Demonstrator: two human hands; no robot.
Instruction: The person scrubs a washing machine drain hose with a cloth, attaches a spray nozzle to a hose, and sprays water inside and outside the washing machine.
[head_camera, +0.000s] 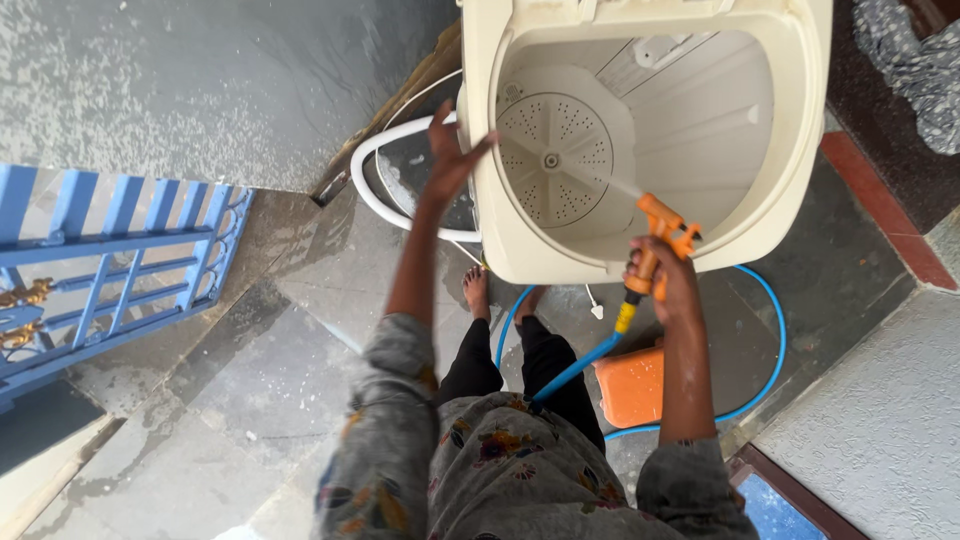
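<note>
Right hand (668, 283) closed round the grip of an orange spray nozzle (662, 228), fingers wrapped, nozzle tip aimed up and left into the tub. Thin jet of water leaves the tip toward the perforated disc (552, 160) at the tub bottom. Blue hose (575, 368) runs from the nozzle's yellow coupling down past the legs and loops on the wet stone floor (300, 350). Left hand (452, 150) spread open, palm flat against the outer rim of the cream washing machine (790, 150), holding nothing, only bracing. Machine is tipped over toward the person, its open mouth facing the camera, so the drum's long axis runs away from the nozzle, up and left. Right hand sits at the lower lip of the opening, nearer the drum than the left, which stays outside on the left wall. White drain hose (375, 190) curves beside the left hand. Orange box (632, 385) rests on the floor below the right forearm. Blue gate (110, 260) at far left.
</note>
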